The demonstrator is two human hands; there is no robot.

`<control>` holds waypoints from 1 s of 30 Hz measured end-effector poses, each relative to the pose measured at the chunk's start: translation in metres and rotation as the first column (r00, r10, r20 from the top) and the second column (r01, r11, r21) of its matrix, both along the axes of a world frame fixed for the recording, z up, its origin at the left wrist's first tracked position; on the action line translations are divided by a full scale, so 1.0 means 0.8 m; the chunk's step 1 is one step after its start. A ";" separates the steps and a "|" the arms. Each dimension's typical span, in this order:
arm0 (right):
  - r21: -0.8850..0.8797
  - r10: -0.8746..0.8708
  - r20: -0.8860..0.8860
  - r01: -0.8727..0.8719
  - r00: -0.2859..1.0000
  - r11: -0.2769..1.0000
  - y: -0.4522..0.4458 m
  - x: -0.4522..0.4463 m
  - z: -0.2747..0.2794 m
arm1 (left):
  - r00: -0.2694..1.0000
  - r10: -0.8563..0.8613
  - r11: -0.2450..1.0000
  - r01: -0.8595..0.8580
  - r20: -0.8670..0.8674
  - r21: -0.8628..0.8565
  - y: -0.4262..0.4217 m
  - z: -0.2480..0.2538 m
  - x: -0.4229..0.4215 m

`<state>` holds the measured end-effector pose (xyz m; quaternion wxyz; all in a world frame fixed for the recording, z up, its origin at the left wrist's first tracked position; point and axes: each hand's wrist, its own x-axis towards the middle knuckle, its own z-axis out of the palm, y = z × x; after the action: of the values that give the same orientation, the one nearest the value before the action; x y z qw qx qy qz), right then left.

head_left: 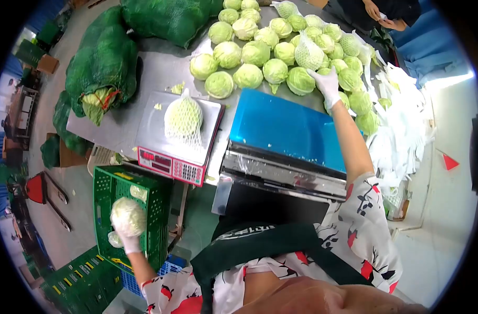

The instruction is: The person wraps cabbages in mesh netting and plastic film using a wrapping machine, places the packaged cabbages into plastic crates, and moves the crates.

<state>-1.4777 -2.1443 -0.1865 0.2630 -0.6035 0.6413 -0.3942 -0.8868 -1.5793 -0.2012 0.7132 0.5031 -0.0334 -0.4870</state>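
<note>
My left hand (128,239), in a white glove, holds a pale wrapped cabbage (128,216) over the green crate (165,209) at the lower left. Other wrapped pieces lie in that crate. My right hand (327,85), also gloved, reaches to the cabbages at the upper right; its fingers are apart and touch or nearly touch a green cabbage (300,81). On the scale (157,112) sits a cabbage in a white foam net (184,118). The blue-topped wrapping machine (286,125) stands between the scale and my right arm.
Many loose cabbages (255,53) cover the back of the table. Green net sacks (105,57) stand at the upper left. White foam nets (401,120) pile up at the right. A co-worker's hands (383,15) show at the top right. Stacked green crates (84,280) are at the lower left.
</note>
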 end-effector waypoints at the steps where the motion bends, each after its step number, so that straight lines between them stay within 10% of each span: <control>1: 0.043 0.021 0.091 -0.025 0.996 0.999 -0.032 0.000 -0.009 | 0.997 0.052 0.998 -0.055 0.065 0.042 0.026 0.001 0.026; 4: -0.113 -0.183 -0.141 0.168 0.973 0.979 -0.133 -0.002 -0.089 | 0.983 0.179 0.968 -0.168 -0.043 0.185 0.096 -0.009 0.095; 6: -0.041 -0.310 -0.167 0.307 0.936 0.951 -0.180 0.006 -0.122 | 0.845 0.328 0.581 -0.533 0.423 0.615 0.097 -0.024 0.115; 8: 0.044 -0.423 -0.277 0.451 0.863 0.892 -0.186 0.028 -0.111 | 0.817 0.323 0.587 -0.569 0.479 0.576 0.082 -0.033 0.120; 14: 0.127 -0.181 0.275 0.151 0.944 0.980 -0.222 -0.028 -0.160 | 0.730 -0.013 0.866 -0.333 0.683 0.372 -0.102 0.008 0.019; 17: 0.311 -0.215 0.855 -0.136 0.472 0.941 -0.163 -0.027 -0.079 | 0.680 -0.090 0.950 -0.161 0.727 0.268 -0.230 0.048 -0.061; 21: 0.044 0.130 0.914 -0.412 0.385 0.910 -0.079 -0.053 -0.014 | 0.563 -0.238 0.971 0.158 0.791 0.180 -0.372 0.097 -0.207; 24: -0.063 0.506 0.311 -0.513 0.805 0.856 0.036 -0.054 0.058 | 0.555 -0.456 0.796 0.604 0.696 0.039 -0.440 0.105 -0.321; 25: -0.095 0.573 0.013 -0.569 0.820 0.817 0.076 -0.051 0.079 | 0.564 -0.527 0.724 0.690 0.635 -0.012 -0.459 0.095 -0.354; 28: -0.010 0.694 -0.142 -0.703 0.705 0.712 0.173 -0.055 0.094 | 0.505 -0.650 0.590 0.807 0.568 -0.042 -0.483 0.069 -0.449; 30: 0.084 0.761 -0.228 -0.767 0.607 0.636 0.211 -0.065 0.091 | 0.223 -0.704 0.392 0.913 0.675 0.107 -0.473 0.061 -0.493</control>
<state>-1.5294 -1.9754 -0.1138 0.3189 -0.8652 0.3452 -0.1746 -1.2812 -1.9577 -0.1520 0.3576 0.4161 -0.6046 -0.5774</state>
